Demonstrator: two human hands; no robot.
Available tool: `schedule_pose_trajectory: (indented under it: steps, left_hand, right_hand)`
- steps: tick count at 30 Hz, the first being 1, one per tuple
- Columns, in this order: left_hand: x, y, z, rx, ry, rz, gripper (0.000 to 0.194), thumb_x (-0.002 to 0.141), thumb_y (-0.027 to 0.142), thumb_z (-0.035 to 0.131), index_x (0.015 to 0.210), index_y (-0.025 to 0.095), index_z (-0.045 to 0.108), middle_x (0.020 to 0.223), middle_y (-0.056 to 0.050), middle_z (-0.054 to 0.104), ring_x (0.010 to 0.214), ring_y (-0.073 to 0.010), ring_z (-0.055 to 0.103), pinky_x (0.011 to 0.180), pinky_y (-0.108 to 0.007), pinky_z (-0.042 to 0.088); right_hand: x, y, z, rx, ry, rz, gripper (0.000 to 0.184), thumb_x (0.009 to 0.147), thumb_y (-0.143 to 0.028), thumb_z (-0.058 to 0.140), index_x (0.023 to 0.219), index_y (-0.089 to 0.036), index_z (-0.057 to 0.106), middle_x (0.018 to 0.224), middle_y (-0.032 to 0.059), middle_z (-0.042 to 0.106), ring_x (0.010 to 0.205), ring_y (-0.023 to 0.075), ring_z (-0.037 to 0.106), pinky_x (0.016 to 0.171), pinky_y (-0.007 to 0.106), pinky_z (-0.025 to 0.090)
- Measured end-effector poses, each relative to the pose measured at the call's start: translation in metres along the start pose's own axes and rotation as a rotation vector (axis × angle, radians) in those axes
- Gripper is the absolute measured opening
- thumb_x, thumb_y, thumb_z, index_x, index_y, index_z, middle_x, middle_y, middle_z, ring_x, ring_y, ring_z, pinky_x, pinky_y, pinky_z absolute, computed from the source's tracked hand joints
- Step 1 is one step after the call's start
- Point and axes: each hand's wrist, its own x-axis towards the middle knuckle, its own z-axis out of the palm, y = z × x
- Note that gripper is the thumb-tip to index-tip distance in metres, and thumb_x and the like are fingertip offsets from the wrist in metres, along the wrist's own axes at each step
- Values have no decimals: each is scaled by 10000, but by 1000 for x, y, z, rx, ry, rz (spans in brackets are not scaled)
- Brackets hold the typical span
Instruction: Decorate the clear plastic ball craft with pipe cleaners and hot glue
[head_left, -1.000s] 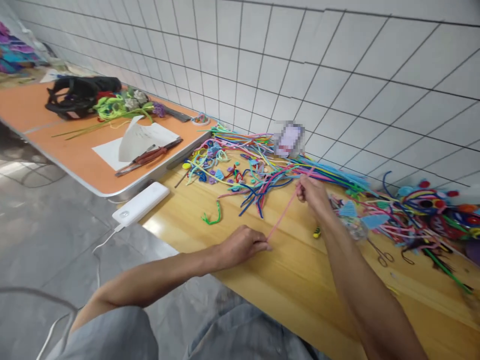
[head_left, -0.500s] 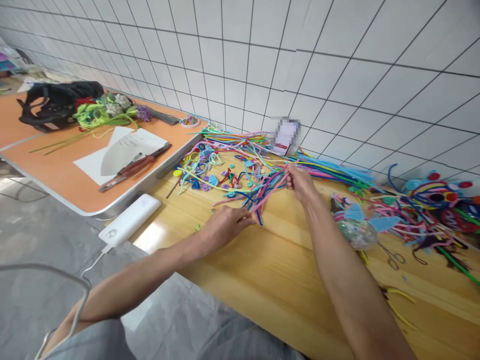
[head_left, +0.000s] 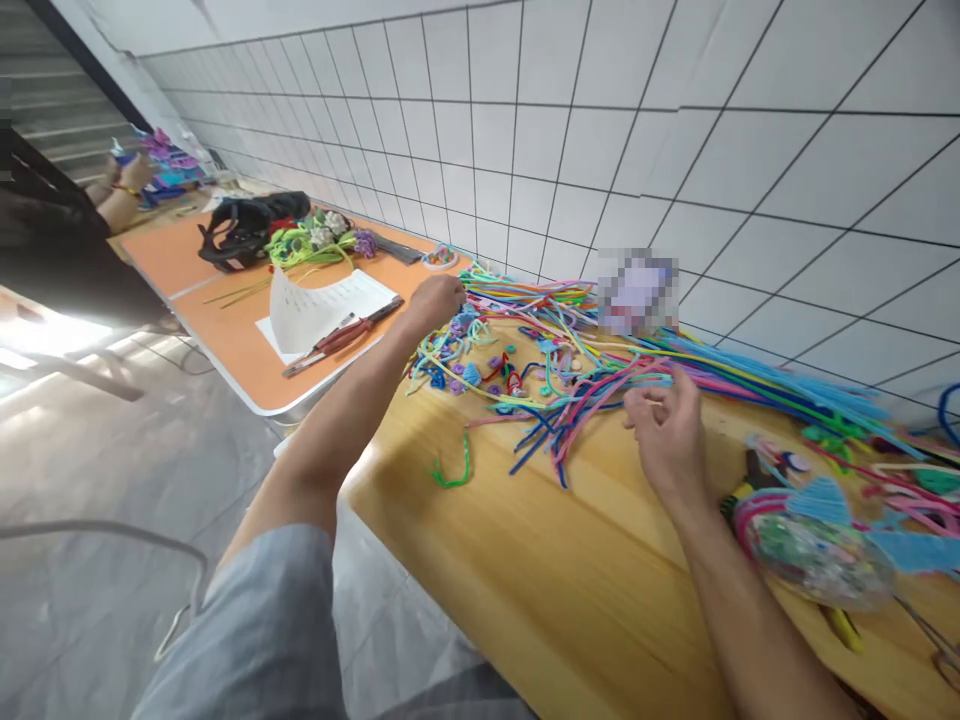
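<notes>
Head view: crowded fuzzy stems posed a snagging risk

The fuzzy stems [head_left: 750,372] lay in a long, overlapping band on the wooden bench [head_left: 480,550], along the tiled wall. Because they crossed so closely, drawing one out could have dragged its neighbours or scattered the small coiled pieces [head_left: 471,374] beside them. The left hand [head_left: 437,302] was near the dish [head_left: 440,257], so a wide sweep might have knocked it. The right forearm ran close to the clear, rounded craft piece [head_left: 817,560], which an outward elbow could have nudged.

The left arm stretched forward, palm down, its fingers at the band's far end; whether that grip pinched a stem could not be told. The right hand [head_left: 671,440] was raised nearer the body, wrist bent, fingers loosely curled; whether its grip held anything was unclear.
</notes>
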Motion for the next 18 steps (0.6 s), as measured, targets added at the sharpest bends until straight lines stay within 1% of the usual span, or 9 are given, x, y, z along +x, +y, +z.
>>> schedule_pose_trajectory:
  steps: [2,4,7,10,12,15,16,18]
  left_hand:
    - [23,-7,11,28,-19,-17,314,961,161,563,1176,134,791,1127,-138,785,1075,-259,662,906,-317,463]
    - [38,-9,20,43,-50,-24,312,950,161,594,1194,133,786,1164,-141,775,1080,-255,654,907,-306,462]
    - [48,-6,29,61,-79,-22,317,955,200,640,1237,140,770,1184,-123,769,1079,-233,632,913,-286,459]
    - [49,-1,31,74,-97,-19,290,989,227,645,1237,128,758,1164,-88,774,1089,-196,599,954,-265,451]
    - [48,3,28,85,-93,-25,281,1035,283,621,1225,113,741,1179,-75,763,1106,-191,605,995,-289,476]
    - [46,6,15,117,-60,-46,362,1038,402,651,1294,146,677,1305,-100,698,1156,-240,671,1013,-437,577]
    - [47,7,10,130,-48,-53,388,1034,423,659,1309,149,663,1335,-112,677,1179,-256,669,1020,-476,583]
    - [49,8,-2,149,-31,-62,399,1062,421,618,1304,108,667,1339,-126,671,1229,-269,614,1074,-477,528]
  right_hand:
    - [-13,-11,3,9,-41,-27,749,947,-609,645,1551,-219,433,1111,87,750,704,195,689,680,377,569]
    - [-19,-19,7,5,-86,-53,695,952,-604,634,1507,-211,491,1096,86,754,706,196,690,691,381,565]
    - [-20,-22,11,-2,-135,-68,613,953,-581,624,1436,-209,560,1082,87,755,735,204,700,681,365,558]
    - [-20,-19,14,5,-160,-70,538,945,-553,627,1360,-211,616,1075,85,754,739,206,697,693,365,561]
    - [-20,-17,14,14,-166,-68,504,944,-534,626,1331,-212,636,1065,81,756,727,202,690,708,370,562]
    - [-19,-14,14,2,-175,-70,439,944,-492,623,1283,-217,672,1054,77,760,729,199,692,749,379,565]
    - [-18,-13,14,-4,-178,-72,424,942,-482,625,1267,-217,683,1052,79,762,732,200,694,760,383,566]
    - [-17,-12,14,-12,-181,-76,411,935,-469,626,1248,-212,698,1045,82,766,737,205,698,770,389,568]
